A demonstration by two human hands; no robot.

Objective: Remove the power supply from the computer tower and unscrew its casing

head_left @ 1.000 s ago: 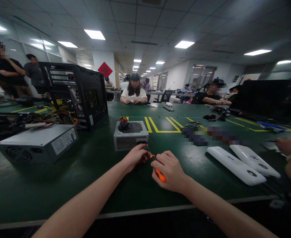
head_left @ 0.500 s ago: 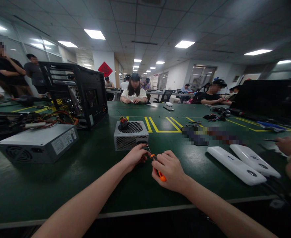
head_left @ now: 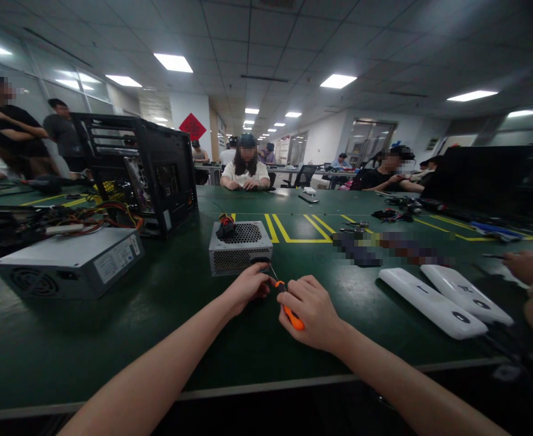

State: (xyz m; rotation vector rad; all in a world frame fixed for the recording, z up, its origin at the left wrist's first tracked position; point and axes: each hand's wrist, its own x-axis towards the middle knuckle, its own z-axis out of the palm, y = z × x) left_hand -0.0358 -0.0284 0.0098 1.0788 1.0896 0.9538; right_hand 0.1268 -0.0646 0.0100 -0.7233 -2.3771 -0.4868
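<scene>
A small grey power supply [head_left: 240,247] with perforated faces sits on the table in front of me, a dark bundle of cables [head_left: 225,227] on its top. At its front right corner is my left hand [head_left: 249,287], with curled fingers against the dark part there; what they pinch, if anything, is hidden. My right hand [head_left: 310,312] is wrapped round the orange and black handle of a screwdriver [head_left: 294,319]. Its thin shaft slants up and left past my left fingertips to the supply's lower right front. The exact spot the tip meets is too small to tell.
Another power supply [head_left: 73,260] lies left, before an open black computer case [head_left: 157,175]. Two white devices [head_left: 432,303] lie right, near a co-worker's hand [head_left: 527,266]. Loose tools and cables [head_left: 393,212] lie farther back. The green table [head_left: 166,339] ends in front of me.
The screwdriver handle has turned slightly in my right hand, showing more black near its neck. My left hand and the power supply stay nearly where they were.
</scene>
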